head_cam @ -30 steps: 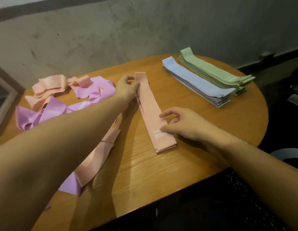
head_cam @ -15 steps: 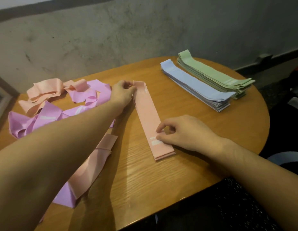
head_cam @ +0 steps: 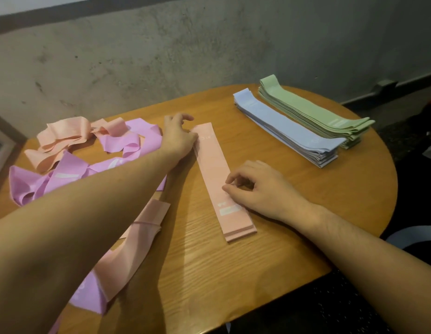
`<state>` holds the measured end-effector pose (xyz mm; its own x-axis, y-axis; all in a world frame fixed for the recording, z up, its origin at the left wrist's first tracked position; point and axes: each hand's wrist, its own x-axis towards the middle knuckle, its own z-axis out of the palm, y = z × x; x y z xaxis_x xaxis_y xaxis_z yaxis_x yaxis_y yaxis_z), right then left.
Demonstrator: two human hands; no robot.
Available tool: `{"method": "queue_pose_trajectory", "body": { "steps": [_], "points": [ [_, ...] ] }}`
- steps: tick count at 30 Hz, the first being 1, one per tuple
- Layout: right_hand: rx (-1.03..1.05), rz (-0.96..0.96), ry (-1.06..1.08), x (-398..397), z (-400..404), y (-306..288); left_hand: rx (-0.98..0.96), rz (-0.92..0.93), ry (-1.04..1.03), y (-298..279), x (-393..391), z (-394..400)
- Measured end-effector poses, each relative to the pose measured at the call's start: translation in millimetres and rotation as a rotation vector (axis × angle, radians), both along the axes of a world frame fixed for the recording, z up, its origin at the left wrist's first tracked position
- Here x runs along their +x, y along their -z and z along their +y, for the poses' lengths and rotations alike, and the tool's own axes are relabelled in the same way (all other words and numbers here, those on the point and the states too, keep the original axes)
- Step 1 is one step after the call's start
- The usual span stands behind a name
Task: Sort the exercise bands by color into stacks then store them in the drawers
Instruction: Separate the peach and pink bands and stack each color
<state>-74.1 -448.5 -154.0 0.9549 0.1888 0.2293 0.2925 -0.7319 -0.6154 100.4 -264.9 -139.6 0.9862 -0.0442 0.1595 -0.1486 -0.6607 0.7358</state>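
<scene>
Round wooden table [head_cam: 294,213] set against a grey concrete wall [head_cam: 161,56]. Landmark: peach stack [head_cam: 218,174], a few flat peach bands laid lengthwise near table centre, layered edges visible at its near end, white label patch near that end. Left hand [head_cam: 179,138] at far end of peach stack, on its left edge; fingers curled against the stack edge there, index finger raised clear; true pinch or mere press against the edge: cannot tell. Right hand [head_cam: 255,189] on right side of peach stack, toward its near half; fingers bent, fingertips and thumb touching the top band, nothing enclosed in the grip. Right of peach stack and well apart: blue stack [head_cam: 286,128], tidy, many layers, lying diagonally. Just beyond blue stack, side by side with it: green stack [head_cam: 313,109], same diagonal lie, similar height. Left of peach stack: unsorted pile [head_cam: 94,150] of loose peach and purple bands, crumpled and looped over one another, partly hidden under left forearm. Near-left of peach stack: loose peach bands [head_cam: 137,239] draped flat toward table's near edge, overlapping a purple band [head_cam: 89,297] there. Drawers not visible.
</scene>
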Motion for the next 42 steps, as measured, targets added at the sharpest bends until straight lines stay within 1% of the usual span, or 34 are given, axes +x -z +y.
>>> {"method": "queue_pose_trajectory", "body": {
  "steps": [7, 11, 15, 17, 19, 21, 24, 27, 29, 31, 33, 36, 39, 42],
  "points": [
    [0.089, 0.047, 0.023, -1.4, 12.9, -10.7, 0.019, -0.187, 0.177, -13.8, -30.0, 28.3],
    [0.076, 0.047, -0.001, 4.4, 35.1, -19.5, 0.047, -0.200, 0.254, -21.1, -51.8, 64.3],
    [0.095, 0.043, -0.040, 11.9, 63.6, -31.5, 0.054, -0.189, 0.209, -22.8, -65.5, 117.5],
    [0.108, 0.030, -0.060, 17.7, 79.4, -36.8, 0.115, -0.206, 0.188, -26.5, -73.7, 148.6],
    [0.092, 0.030, -0.087, 25.7, 96.7, -40.3, 0.211, -0.289, 0.140, -29.3, -78.9, 182.5],
    [0.071, 0.036, -0.118, 34.7, 116.4, -43.9, 0.276, -0.331, 0.072, -32.2, -81.6, 216.1],
    [0.059, 0.029, -0.175, 47.9, 146.9, -50.2, 0.324, -0.256, -0.002, -29.4, -84.2, 260.3],
    [0.058, 0.026, -0.238, 64.8, 177.7, -54.0, 0.408, -0.160, -0.016, -20.0, -87.4, 290.7],
    [0.041, 0.033, -0.261, 78.9, 199.0, -55.0, 0.392, -0.072, -0.007, -11.9, -89.4, 299.8],
    [0.015, 0.033, -0.273, 94.4, 220.6, -56.6, 0.425, -0.052, 0.002, -2.1, -91.1, 303.0],
    [-0.003, 0.031, -0.271, 110.8, 241.0, -59.4, 0.438, -0.090, -0.015, 7.2, -92.8, 303.1],
    [-0.016, 0.037, -0.298, 137.0, 272.9, -61.9, 0.382, -0.156, -0.052, 14.3, -93.5, 304.7],
    [-0.056, 0.003, -0.347, 162.1, 302.8, -60.9, 0.404, -0.205, -0.055, 19.7, -91.4, 306.4],
    [-0.116, -0.055, -0.339, 188.8, 333.9, -59.6, 0.344, -0.218, -0.045, 19.5, -88.7, 305.8]
  ]
}}
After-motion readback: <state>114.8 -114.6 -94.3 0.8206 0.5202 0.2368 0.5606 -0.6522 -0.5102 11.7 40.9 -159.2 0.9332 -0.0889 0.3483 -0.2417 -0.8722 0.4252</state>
